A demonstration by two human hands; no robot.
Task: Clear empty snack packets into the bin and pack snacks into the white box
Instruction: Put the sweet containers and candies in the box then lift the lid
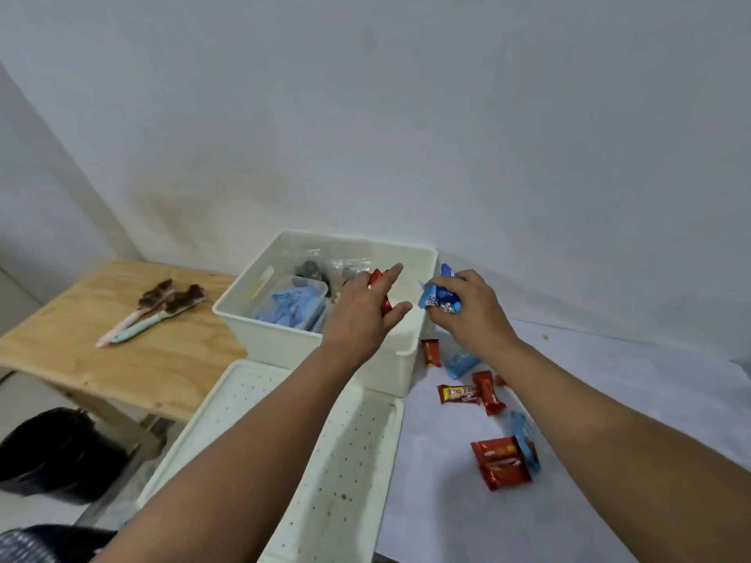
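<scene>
Our left hand (pixel 365 306) reaches over the white box (pixel 284 343), fingers fairly straight with a red snack packet (pixel 380 292) under them. Our right hand (pixel 467 310) curls around blue packets (pixel 441 296) just beside the box's right rim. More snacks (pixel 487 394) lie on the white table (pixel 609 400); the black bin (pixel 57 453) sits on the floor at left.

— How's your light?
— Even and soft, cool-toned; you get only faint shadows under the white box (pixel 284 351) on the table (pixel 609 400).
— Sharpness?
— Slightly soft all over. Your wrapper print is smeared, perhaps motion blur.
— Edges?
— The wide lens bends your forearms and darkens the lower left corner.
</scene>
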